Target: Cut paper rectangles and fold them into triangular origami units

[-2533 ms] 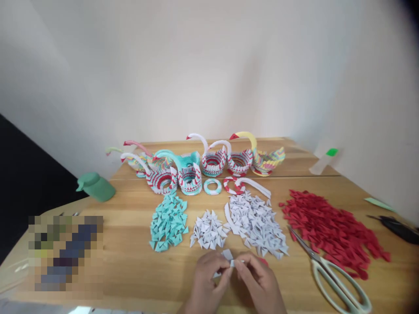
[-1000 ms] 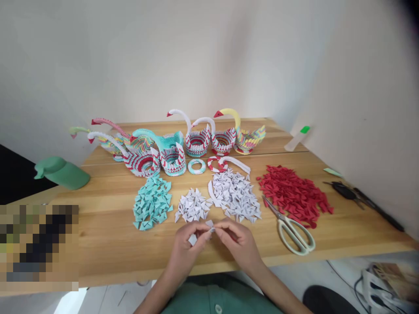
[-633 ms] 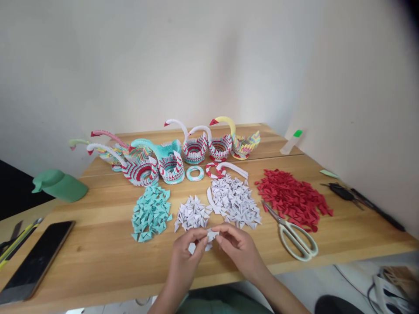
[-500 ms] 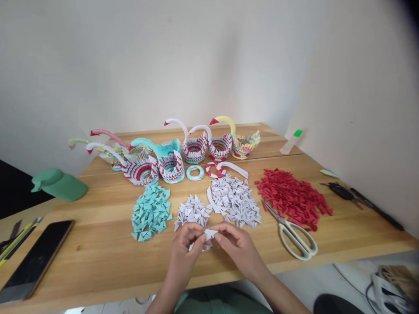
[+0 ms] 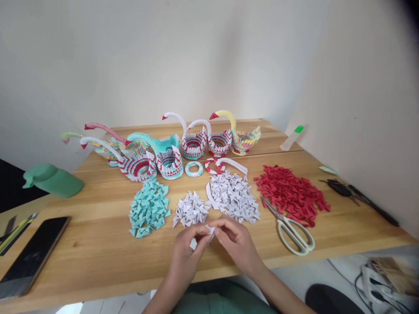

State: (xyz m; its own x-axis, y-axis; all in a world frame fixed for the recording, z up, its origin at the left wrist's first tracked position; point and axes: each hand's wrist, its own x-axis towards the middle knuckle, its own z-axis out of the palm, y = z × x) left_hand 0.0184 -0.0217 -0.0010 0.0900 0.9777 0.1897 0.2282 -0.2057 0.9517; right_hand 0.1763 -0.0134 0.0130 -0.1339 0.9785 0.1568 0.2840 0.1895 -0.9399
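Between the fingertips of both hands is a small white folded paper piece (image 5: 210, 228). My left hand (image 5: 190, 248) pinches it from the left, its fingers closed. From the other side my right hand (image 5: 234, 237) grips it between thumb and forefinger. Another white paper piece (image 5: 193, 244) shows by my left fingers; I cannot tell whether it is held. Just beyond the hands lie a small pile of white folded pieces (image 5: 191, 208) and a larger white pile (image 5: 236, 196). A teal pile (image 5: 149, 209) is to the left, a red pile (image 5: 290, 194) to the right.
Several paper swans (image 5: 194, 146) stand at the back, with a teal-and-white ring (image 5: 194, 169) and a red-and-white ring (image 5: 209, 167) in front. Scissors (image 5: 294, 233) lie at right, by keys (image 5: 340, 187). A phone (image 5: 34, 255) and a green bottle (image 5: 54, 179) are at left.
The white paper piece has turned between my fingers, and less of it shows. My hands have drawn closer together. The view has shifted slightly.
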